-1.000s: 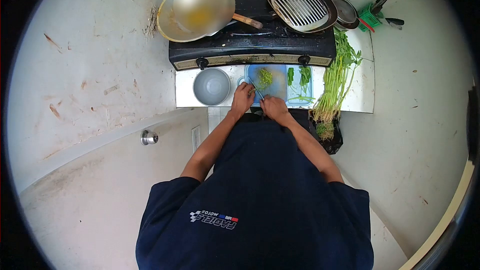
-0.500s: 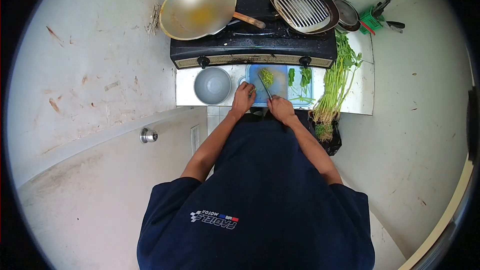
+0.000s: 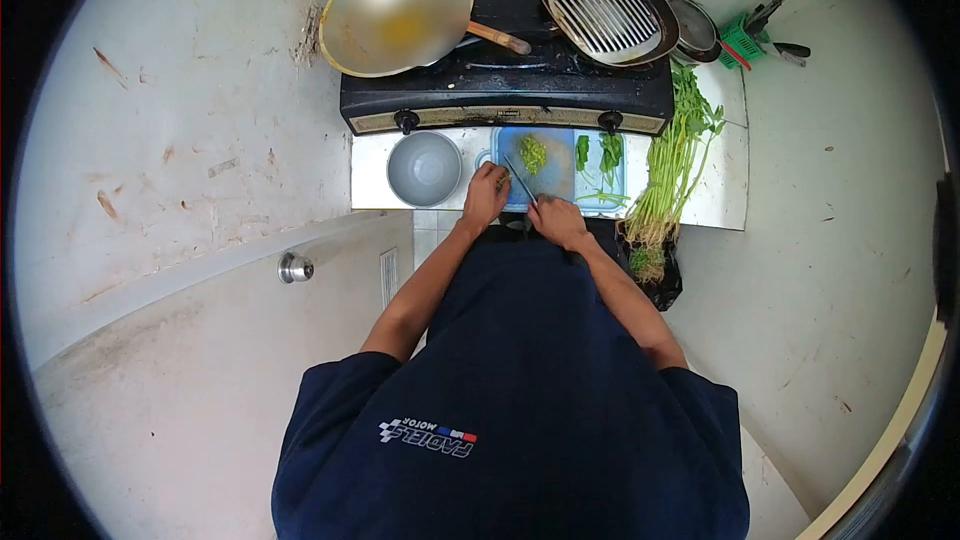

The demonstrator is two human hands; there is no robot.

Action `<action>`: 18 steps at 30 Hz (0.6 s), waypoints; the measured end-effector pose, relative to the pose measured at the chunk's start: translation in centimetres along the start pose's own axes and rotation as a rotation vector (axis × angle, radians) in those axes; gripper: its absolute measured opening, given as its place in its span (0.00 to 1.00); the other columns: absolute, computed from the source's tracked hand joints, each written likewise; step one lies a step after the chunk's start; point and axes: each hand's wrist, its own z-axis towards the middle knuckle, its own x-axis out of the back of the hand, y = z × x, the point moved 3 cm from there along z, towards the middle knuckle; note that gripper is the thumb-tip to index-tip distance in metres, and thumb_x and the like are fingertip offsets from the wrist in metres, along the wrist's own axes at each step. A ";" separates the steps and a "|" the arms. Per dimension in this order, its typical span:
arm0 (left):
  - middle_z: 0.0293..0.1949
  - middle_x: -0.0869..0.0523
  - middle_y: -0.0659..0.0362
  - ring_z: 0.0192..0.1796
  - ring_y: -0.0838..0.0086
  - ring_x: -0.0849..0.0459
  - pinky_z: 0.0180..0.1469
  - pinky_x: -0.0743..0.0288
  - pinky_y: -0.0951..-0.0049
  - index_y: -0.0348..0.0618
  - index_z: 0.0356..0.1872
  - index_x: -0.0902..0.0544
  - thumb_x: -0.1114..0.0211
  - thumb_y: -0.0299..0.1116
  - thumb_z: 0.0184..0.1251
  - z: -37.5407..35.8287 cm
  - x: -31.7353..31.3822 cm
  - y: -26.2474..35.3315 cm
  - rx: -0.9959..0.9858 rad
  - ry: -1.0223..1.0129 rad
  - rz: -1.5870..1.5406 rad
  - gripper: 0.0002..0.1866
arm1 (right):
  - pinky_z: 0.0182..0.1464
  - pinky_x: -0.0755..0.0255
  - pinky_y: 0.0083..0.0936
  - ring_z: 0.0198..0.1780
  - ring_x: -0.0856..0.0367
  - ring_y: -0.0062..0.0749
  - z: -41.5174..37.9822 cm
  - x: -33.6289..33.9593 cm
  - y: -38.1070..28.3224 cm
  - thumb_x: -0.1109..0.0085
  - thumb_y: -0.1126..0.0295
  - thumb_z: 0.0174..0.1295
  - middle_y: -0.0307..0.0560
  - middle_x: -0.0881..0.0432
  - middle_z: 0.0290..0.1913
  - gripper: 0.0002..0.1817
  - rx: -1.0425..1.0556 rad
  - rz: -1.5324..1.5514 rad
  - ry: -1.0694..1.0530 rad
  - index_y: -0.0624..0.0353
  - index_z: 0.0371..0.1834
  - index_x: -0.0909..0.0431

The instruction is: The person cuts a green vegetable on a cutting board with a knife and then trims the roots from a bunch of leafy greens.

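Observation:
My right hand (image 3: 558, 220) is closed around the handle of a knife (image 3: 521, 180), whose blade points up and left over the blue cutting board (image 3: 562, 172). At the board's left edge my left hand (image 3: 486, 192) is closed, with a bit of green stalk showing at its fingertips beside the blade. A small heap of chopped greens (image 3: 532, 154) lies on the board just beyond the blade. Loose leaves (image 3: 610, 150) and cut stems lie in the blue tray (image 3: 622, 180) to the right.
A grey bowl (image 3: 425, 170) stands left of the board. Behind is a black stove (image 3: 505, 110) with a wok (image 3: 400, 15) and a grill pan (image 3: 607, 15). Long leafy stalks (image 3: 672, 170) lie at right, roots over the counter edge. A green basket (image 3: 740, 43) holds utensils.
My right hand and the knife have shifted slightly left, bringing the blade nearer my left fingertips and away from the chopped heap. My left hand stays nearly in place.

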 end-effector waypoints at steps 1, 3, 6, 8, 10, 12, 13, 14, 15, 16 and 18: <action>0.40 0.18 0.44 0.43 0.46 0.17 0.48 0.22 0.53 0.34 0.41 0.16 0.33 0.22 0.63 0.0 -0.1 -0.1 0.015 -0.003 -0.007 0.07 | 0.44 0.18 0.53 0.38 0.11 0.63 0.0 0.0 0.0 0.51 0.52 0.77 0.65 0.12 0.33 0.25 -0.002 0.000 -0.010 0.64 0.39 0.16; 0.40 0.18 0.44 0.43 0.46 0.17 0.47 0.22 0.53 0.34 0.41 0.16 0.33 0.22 0.63 0.1 -0.3 -0.3 0.032 -0.002 -0.019 0.07 | 0.44 0.18 0.53 0.37 0.11 0.63 -0.1 -0.1 0.0 0.51 0.52 0.77 0.65 0.12 0.33 0.24 0.000 0.002 -0.028 0.64 0.40 0.16; 0.40 0.18 0.44 0.43 0.46 0.17 0.47 0.22 0.53 0.34 0.40 0.16 0.33 0.22 0.63 0.1 -0.3 -0.2 0.032 0.009 -0.014 0.06 | 0.44 0.18 0.53 0.37 0.11 0.62 -0.3 -0.3 0.2 0.51 0.52 0.77 0.65 0.12 0.33 0.24 0.012 0.002 -0.042 0.65 0.40 0.16; 0.40 0.18 0.45 0.43 0.45 0.17 0.47 0.22 0.53 0.34 0.40 0.16 0.33 0.22 0.63 0.0 -0.3 0.0 0.025 0.014 0.014 0.06 | 0.43 0.18 0.52 0.36 0.11 0.62 -0.5 -0.3 0.0 0.51 0.52 0.77 0.65 0.12 0.33 0.24 0.018 -0.007 -0.045 0.65 0.41 0.17; 0.40 0.19 0.45 0.43 0.45 0.17 0.47 0.22 0.52 0.34 0.39 0.16 0.33 0.22 0.63 0.1 -0.4 -0.3 0.023 0.013 -0.005 0.06 | 0.43 0.18 0.52 0.37 0.11 0.61 -0.5 -0.4 0.2 0.51 0.52 0.77 0.65 0.12 0.32 0.24 0.025 -0.013 -0.049 0.65 0.40 0.17; 0.39 0.19 0.45 0.43 0.45 0.17 0.48 0.22 0.51 0.34 0.39 0.16 0.32 0.22 0.62 0.1 -0.4 -0.2 0.019 0.016 -0.007 0.06 | 0.43 0.17 0.52 0.37 0.11 0.61 -0.4 -0.6 0.2 0.51 0.53 0.77 0.65 0.12 0.32 0.24 0.034 -0.015 -0.045 0.66 0.40 0.17; 0.39 0.19 0.45 0.43 0.44 0.17 0.47 0.22 0.51 0.34 0.39 0.16 0.32 0.22 0.62 0.0 -0.3 -0.1 0.015 0.018 -0.002 0.06 | 0.43 0.17 0.51 0.37 0.11 0.61 -0.2 -0.8 0.2 0.51 0.53 0.77 0.65 0.12 0.32 0.24 0.038 -0.015 -0.040 0.66 0.40 0.17; 0.39 0.19 0.45 0.43 0.44 0.17 0.47 0.23 0.51 0.34 0.40 0.16 0.32 0.22 0.62 0.0 -0.2 0.2 0.010 0.020 0.004 0.06 | 0.43 0.17 0.51 0.37 0.11 0.61 -0.1 -1.0 0.2 0.51 0.53 0.77 0.65 0.12 0.32 0.24 0.042 -0.015 -0.034 0.66 0.40 0.17; 0.39 0.19 0.45 0.43 0.44 0.17 0.47 0.23 0.51 0.34 0.40 0.16 0.32 0.22 0.62 0.0 -0.2 0.2 0.008 0.017 0.010 0.06 | 0.43 0.17 0.51 0.37 0.11 0.60 0.2 -1.2 0.2 0.51 0.54 0.77 0.65 0.12 0.33 0.24 0.045 -0.012 -0.029 0.66 0.40 0.17; 0.39 0.19 0.45 0.43 0.44 0.17 0.47 0.23 0.50 0.35 0.40 0.16 0.32 0.22 0.62 0.0 -0.2 0.2 0.006 0.014 0.017 0.06 | 0.43 0.17 0.51 0.37 0.11 0.60 0.7 -1.4 0.1 0.51 0.54 0.77 0.65 0.12 0.33 0.23 0.049 -0.008 -0.024 0.65 0.40 0.17; 0.39 0.19 0.45 0.43 0.44 0.17 0.47 0.23 0.50 0.35 0.40 0.16 0.32 0.22 0.63 0.0 -0.2 0.1 -0.005 0.025 0.020 0.06 | 0.43 0.18 0.51 0.37 0.11 0.61 1.2 -1.7 0.1 0.51 0.54 0.78 0.65 0.12 0.33 0.24 0.063 -0.007 0.003 0.65 0.39 0.18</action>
